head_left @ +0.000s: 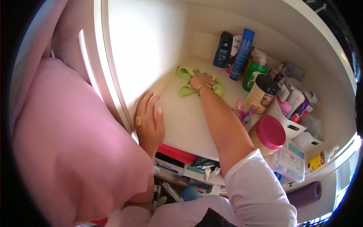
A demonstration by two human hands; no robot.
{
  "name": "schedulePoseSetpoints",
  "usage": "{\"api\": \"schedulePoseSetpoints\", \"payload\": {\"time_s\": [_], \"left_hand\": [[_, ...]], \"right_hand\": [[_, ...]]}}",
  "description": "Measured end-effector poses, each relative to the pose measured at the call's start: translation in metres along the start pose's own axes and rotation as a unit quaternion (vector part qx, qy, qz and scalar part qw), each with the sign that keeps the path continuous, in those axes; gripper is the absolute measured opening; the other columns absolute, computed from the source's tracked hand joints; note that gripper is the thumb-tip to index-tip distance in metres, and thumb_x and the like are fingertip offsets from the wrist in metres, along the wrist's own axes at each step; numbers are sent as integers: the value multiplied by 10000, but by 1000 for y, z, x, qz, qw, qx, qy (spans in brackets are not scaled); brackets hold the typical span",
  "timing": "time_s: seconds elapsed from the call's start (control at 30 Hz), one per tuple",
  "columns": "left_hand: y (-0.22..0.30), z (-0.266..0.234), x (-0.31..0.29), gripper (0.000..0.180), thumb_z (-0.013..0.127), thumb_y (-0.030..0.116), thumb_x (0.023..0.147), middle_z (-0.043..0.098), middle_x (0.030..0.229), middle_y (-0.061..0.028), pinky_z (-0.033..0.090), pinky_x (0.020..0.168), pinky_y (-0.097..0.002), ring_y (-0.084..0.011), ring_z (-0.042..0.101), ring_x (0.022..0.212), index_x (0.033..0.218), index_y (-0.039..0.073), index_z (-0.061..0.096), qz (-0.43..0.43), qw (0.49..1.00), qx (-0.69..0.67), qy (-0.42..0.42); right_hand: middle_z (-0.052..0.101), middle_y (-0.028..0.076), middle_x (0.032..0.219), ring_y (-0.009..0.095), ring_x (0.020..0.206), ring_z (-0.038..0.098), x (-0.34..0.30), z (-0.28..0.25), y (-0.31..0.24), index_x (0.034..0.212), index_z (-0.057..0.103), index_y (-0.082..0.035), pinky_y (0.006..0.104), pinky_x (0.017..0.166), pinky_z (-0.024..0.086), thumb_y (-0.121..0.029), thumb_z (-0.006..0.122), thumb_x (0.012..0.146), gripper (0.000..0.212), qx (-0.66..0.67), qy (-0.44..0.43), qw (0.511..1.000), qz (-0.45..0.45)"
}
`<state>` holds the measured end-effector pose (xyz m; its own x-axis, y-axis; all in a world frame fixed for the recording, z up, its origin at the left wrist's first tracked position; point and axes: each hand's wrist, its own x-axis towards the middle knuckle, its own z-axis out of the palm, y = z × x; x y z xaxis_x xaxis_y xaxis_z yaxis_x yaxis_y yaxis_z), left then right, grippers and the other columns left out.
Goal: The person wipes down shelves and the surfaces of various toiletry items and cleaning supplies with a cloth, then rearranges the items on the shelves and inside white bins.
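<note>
My right hand (203, 80) presses a lime-green cleaning cloth (186, 90) onto the white shelf (189, 125), toward its back. The cloth is bunched, and its folds stick out on both sides of the fingers. My right arm reaches across the shelf, with a thin bracelet at the wrist. At the shelf's left front, my left hand (149, 123) rests near the white side wall (147, 41), its fingers stretched out and holding nothing. A ring shows on one finger. Pink fabric (83, 143) hides part of my left forearm.
Right of my arm stand a dark bottle (223, 49), a blue spray can (242, 55), a green pump bottle (254, 75), a black-lidded jar (262, 92), a pink-lidded jar (269, 132), a white bin (291, 130) and a marker case (289, 160). Below lies an open, cluttered compartment (185, 178).
</note>
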<state>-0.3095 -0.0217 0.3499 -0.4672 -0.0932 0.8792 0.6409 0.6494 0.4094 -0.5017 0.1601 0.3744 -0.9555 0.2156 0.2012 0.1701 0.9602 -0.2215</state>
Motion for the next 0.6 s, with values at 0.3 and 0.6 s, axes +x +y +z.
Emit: {"api": "schedulePoseSetpoints", "payload": {"time_s": [0.3, 0.6], "left_hand": [[1, 1, -2, 378, 306, 165, 895, 534, 1147, -205, 312, 1001, -407, -334, 466, 1145, 1062, -43, 574, -52, 998, -41, -6], [-4, 5, -4, 477, 264, 289, 910, 574, 1071, -212, 352, 962, -411, -348, 504, 1094, 1025, -48, 582, -33, 997, -74, -6]], "right_hand": [[357, 159, 1378, 340, 1257, 353, 126, 14, 16, 1345, 406, -188, 489, 1033, 268, -316, 420, 869, 492, 25, -54, 998, 30], [398, 201, 1295, 348, 1207, 392, 206, 45, 37, 1315, 430, -148, 462, 996, 342, -475, 569, 759, 660, 34, 121, 987, -98]]}}
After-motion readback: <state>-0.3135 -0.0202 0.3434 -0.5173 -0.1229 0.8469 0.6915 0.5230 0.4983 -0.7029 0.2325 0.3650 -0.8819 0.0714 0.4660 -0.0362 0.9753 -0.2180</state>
